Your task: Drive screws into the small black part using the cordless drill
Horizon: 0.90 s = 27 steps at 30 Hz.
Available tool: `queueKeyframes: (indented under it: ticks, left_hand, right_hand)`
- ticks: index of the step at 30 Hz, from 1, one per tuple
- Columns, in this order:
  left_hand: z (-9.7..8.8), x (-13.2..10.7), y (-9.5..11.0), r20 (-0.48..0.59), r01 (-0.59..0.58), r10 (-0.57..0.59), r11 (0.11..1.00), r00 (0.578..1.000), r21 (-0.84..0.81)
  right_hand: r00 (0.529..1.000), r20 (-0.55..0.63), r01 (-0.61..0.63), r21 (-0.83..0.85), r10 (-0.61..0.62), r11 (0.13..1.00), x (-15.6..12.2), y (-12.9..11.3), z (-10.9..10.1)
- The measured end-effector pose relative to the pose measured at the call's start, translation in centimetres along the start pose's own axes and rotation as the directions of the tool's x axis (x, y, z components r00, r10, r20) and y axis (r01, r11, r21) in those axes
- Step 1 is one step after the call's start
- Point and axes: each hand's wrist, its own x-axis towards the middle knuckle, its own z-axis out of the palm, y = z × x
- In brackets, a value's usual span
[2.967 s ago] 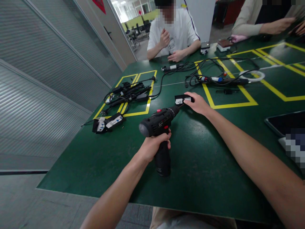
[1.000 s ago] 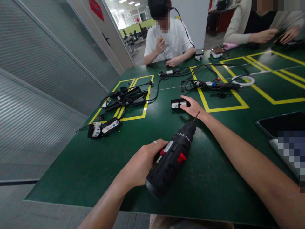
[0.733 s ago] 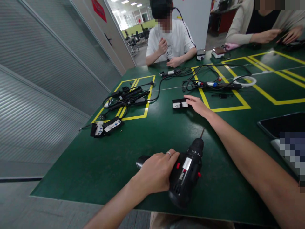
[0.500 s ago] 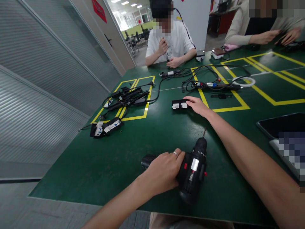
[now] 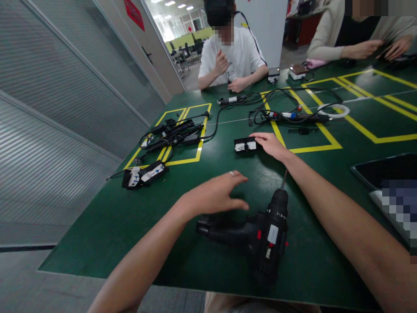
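A black cordless drill (image 5: 272,234) lies on its side on the green table, its long bit pointing away from me. Just beyond its handle, my left hand (image 5: 218,193) hovers with thumb and fingers apart and nothing between them. Farther out, my right hand (image 5: 269,143) has its fingertips on the right end of a small black block with white parts (image 5: 246,145). That block rests on the table. The undersides of the right fingers are hidden, but thumb and fingers close on the block's edge.
Two similar black-and-white pieces (image 5: 143,174) lie at the left, by a pile of black cables and tools (image 5: 177,132). Corded pen-shaped tools (image 5: 293,116) and a white ring (image 5: 337,111) are farther back. A dark tablet-like slab (image 5: 387,169) lies right. Two people sit across the table.
My left hand has let go of the drill, lifted off it and moved away from me with fingers spreading. The drill has shifted slightly right. My right hand stays at the block.
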Motion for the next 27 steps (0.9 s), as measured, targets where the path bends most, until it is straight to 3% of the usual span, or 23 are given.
queueKeyframes:
  ticks: [1, 3, 5, 8, 11, 15, 21, 23, 27]
  left_hand:
    - [-0.1, 1.6, -1.8, -0.153, 0.028, -0.018, 0.998, 0.988, 0.064]
    - [0.5, 5.1, -5.4, -0.410, 0.089, -0.009, 0.980, 0.912, 0.176]
    - [1.8, 8.2, -8.4, -0.490, 0.083, 0.051, 0.965, 0.870, 0.248]
    - [3.4, 11.0, -10.8, -0.514, 0.069, 0.105, 0.949, 0.851, 0.308]
    - [3.9, 12.0, -11.4, -0.552, 0.108, 0.103, 0.936, 0.827, 0.336]
    - [3.6, 12.3, -11.3, -0.537, 0.115, 0.119, 0.917, 0.835, 0.383]
    - [3.8, 11.9, -11.1, -0.561, 0.053, 0.139, 0.949, 0.816, 0.311]
    - [3.8, 11.8, -10.9, -0.602, 0.047, 0.140, 0.957, 0.786, 0.285]
    - [3.6, 11.6, -10.5, -0.740, 0.062, 0.109, 0.978, 0.664, 0.200]
  right_hand:
    - [1.000, 0.000, 0.001, 0.001, -0.001, 1.000, 0.0, 0.0, 0.0]
    - [1.000, 0.002, 0.003, -0.001, -0.003, 1.000, 0.1, 0.1, 0.0]
    - [1.000, 0.003, 0.004, -0.007, -0.004, 1.000, 0.1, 0.1, -0.1]
    - [1.000, 0.004, 0.005, -0.017, -0.005, 1.000, 0.1, -0.1, -0.2]
    - [1.000, 0.002, 0.000, -0.019, 0.000, 1.000, 0.0, -0.2, -0.2]
    - [1.000, -0.014, -0.015, -0.016, 0.015, 1.000, 0.0, -0.3, -0.2]
    - [0.998, -0.052, -0.020, 0.009, 0.020, 1.000, 0.0, -0.6, -0.1]
    - [0.994, -0.110, -0.011, 0.014, 0.013, 1.000, 0.1, -1.5, -0.2]
    - [0.974, -0.221, 0.053, 0.015, -0.048, 0.999, 0.2, -4.9, -0.2]
